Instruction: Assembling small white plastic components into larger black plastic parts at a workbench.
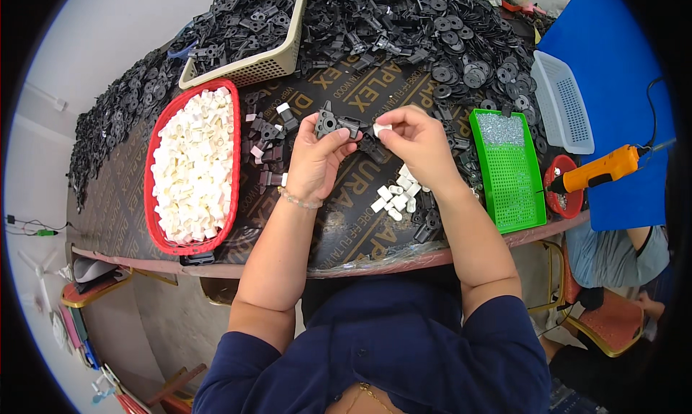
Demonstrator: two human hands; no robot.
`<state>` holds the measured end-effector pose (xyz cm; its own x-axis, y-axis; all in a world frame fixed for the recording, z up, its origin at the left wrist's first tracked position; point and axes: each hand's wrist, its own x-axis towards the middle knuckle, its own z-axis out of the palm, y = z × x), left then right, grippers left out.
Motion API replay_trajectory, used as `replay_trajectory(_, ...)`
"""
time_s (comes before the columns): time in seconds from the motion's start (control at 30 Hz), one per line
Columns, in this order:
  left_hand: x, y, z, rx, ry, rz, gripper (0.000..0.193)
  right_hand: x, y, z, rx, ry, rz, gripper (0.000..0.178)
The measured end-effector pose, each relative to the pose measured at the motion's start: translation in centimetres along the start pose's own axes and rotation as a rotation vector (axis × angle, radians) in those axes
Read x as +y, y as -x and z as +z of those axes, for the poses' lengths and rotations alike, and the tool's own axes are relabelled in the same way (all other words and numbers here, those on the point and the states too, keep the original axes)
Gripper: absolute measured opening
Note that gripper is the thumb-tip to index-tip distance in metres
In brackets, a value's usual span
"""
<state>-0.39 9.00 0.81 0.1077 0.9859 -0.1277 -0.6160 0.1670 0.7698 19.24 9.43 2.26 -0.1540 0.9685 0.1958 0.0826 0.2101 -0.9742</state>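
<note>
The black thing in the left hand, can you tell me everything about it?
The black part looks like hard plastic. It has a plate-like section with an uneven outline and a round opening, and a longer section toward the right. The left hand pinches it above the dark table, thumb across its front. Whether it touches the right hand is unclear.
</note>
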Motion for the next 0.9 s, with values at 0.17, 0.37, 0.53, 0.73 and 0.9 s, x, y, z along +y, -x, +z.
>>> replay_trajectory(0.17,-0.5,0.4,0.1,-0.066,-0.042,0.117,0.062,-0.2,0.4,1.6,0.051,-0.589,0.170,0.026)
replay_trajectory(0.37,-0.4,0.3,0.2,-0.069,-0.080,0.234,0.054,0.2,0.3,1.0,-0.032,-0.110,0.090,0.038)
replay_trajectory(0.53,-0.6,0.7,0.7,-0.076,-0.159,0.262,0.057,-0.2,0.6,1.5,-0.047,-0.313,0.143,0.032)
replay_trajectory(0.73,-0.6,0.8,0.6,-0.075,-0.163,0.250,0.057,-0.2,0.5,1.0,-0.085,-0.231,0.161,0.028)
replay_trajectory(0.9,-0.6,1.0,1.0,-0.078,-0.175,0.235,0.057,0.2,0.8,1.2,-0.097,-0.288,0.127,0.029)
